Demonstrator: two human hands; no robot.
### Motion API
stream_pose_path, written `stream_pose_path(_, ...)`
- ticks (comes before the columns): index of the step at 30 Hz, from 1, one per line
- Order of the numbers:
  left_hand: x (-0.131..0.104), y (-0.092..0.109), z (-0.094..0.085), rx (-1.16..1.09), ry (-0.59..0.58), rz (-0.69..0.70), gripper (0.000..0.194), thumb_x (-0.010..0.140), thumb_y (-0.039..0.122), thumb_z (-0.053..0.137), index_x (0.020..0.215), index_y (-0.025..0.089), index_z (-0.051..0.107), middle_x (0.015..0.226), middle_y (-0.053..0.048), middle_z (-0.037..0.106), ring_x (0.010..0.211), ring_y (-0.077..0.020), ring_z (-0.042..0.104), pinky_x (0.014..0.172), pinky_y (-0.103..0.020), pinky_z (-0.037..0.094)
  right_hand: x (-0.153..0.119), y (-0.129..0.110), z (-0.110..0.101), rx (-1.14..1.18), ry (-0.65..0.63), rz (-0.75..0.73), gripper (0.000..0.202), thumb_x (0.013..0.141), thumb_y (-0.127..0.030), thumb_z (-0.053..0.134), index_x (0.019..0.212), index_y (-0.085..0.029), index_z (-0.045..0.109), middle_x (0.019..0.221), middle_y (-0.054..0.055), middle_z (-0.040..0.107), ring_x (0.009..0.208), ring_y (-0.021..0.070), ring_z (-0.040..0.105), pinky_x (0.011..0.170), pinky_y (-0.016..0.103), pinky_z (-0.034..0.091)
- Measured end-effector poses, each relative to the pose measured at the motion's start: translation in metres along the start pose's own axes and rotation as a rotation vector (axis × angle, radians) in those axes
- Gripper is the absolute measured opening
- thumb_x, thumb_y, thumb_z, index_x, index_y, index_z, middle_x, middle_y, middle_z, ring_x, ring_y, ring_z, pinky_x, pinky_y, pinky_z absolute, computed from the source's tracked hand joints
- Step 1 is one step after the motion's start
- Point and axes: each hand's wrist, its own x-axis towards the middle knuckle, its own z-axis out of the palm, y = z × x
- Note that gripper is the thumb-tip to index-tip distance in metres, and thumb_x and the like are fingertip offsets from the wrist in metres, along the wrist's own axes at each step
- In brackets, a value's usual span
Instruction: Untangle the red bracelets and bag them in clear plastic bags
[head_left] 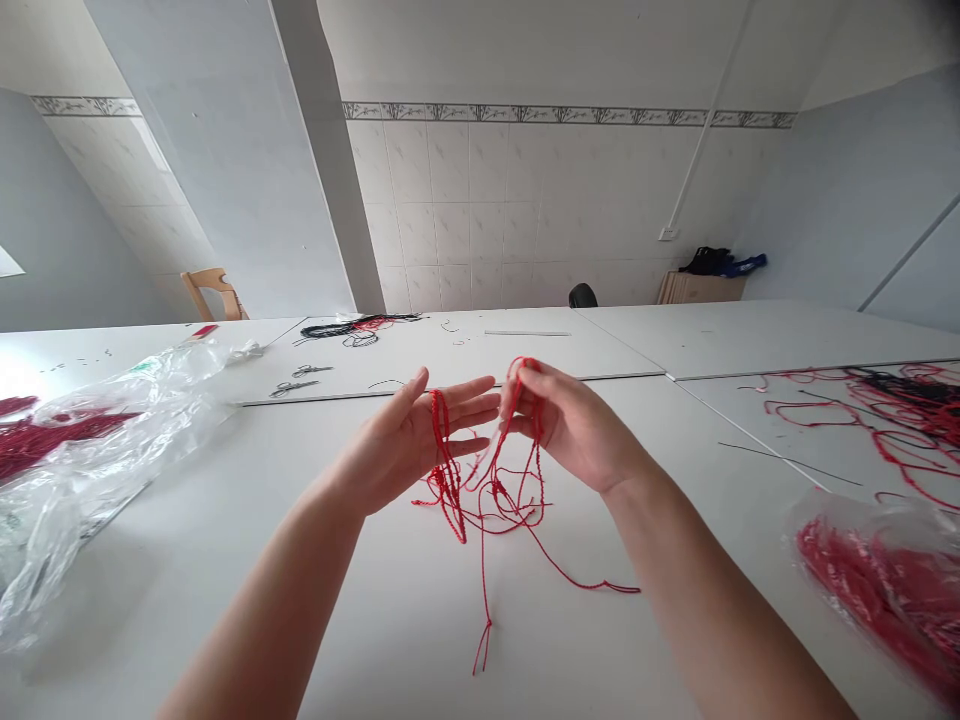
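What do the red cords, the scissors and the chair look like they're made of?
The red cords look like twisted or braided textile, fairly matte, judging by their bumpy strands; fibre unclear. The scissors are likely metal, from their grey colour; too small to judge the finish. The chair seems to be smooth wood, given its tan colour.

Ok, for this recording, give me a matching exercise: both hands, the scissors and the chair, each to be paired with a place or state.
1. left hand
2. right hand
3. two pairs of scissors
4. wooden chair

A. beyond the far edge of the white table
B. pinching red cord between thumb and fingers
C. lying near each other on the tabletop
D. open, fingers spread, cord draped across it

Pairs: 1-D, 2-B, 3-C, 4-A
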Motion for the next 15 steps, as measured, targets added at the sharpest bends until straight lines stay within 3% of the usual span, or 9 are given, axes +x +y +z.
stream_pose_path(3, -0.001, 0.001, 0.0, -0.007, 0.03, 0.007, 0.066, 0.105, 0.064, 0.03, 0.139, 0.024, 0.068, 0.149, -0.012, 0.06, 0.152, -0.0374, 0.033, 0.118, -0.057, 0.034, 0.002, -0.006, -0.006, 0.221, 0.197, -0.054, 0.019, 0.092, -0.038, 0.069, 0.084, -0.023, 0.06, 0.081, -0.001, 0.057, 0.077, 0.0133, 0.055, 0.079, 0.029, 0.053)
stream_pose_path(6, -0.001, 0.0, 0.0, -0.013, 0.044, 0.008, 0.066, 0.105, 0.065, 0.03, 0.139, 0.023, 0.069, 0.148, -0.013, 0.061, 0.152, -0.0376, 0.033, 0.117, -0.056, 0.036, 0.002, -0.011, -0.01, 0.298, 0.311, -0.124, 0.017, 0.089, -0.036, 0.071, 0.085, -0.023, 0.06, 0.072, -0.004, 0.045, 0.059, 0.0098, 0.04, 0.06, 0.024, 0.046)
stream_pose_path(10, 0.0, -0.001, 0.002, 0.021, 0.062, 0.005, 0.066, 0.104, 0.065, 0.03, 0.14, 0.024, 0.068, 0.154, -0.011, 0.056, 0.153, -0.0387, 0.03, 0.117, -0.058, 0.034, 0.0, -0.01, -0.008, 0.169, 0.18, -0.062, 0.018, 0.093, -0.038, 0.066, 0.086, -0.023, 0.062, 0.063, -0.007, 0.034, 0.05, 0.0094, 0.018, 0.046, 0.027, 0.021)
stream_pose_path(15, -0.001, -0.002, 0.007, 0.157, 0.078, 0.037, 0.063, 0.107, 0.062, 0.027, 0.145, 0.027, 0.063, 0.163, -0.007, 0.046, 0.155, -0.0377, 0.026, 0.121, -0.057, 0.029, -0.005, 0.006, 0.009, -0.227, -0.023, -0.012, 0.029, 0.105, -0.047, 0.052, 0.095, -0.024, 0.065, 0.066, -0.005, 0.04, 0.056, 0.0106, 0.027, 0.053, 0.028, 0.023)
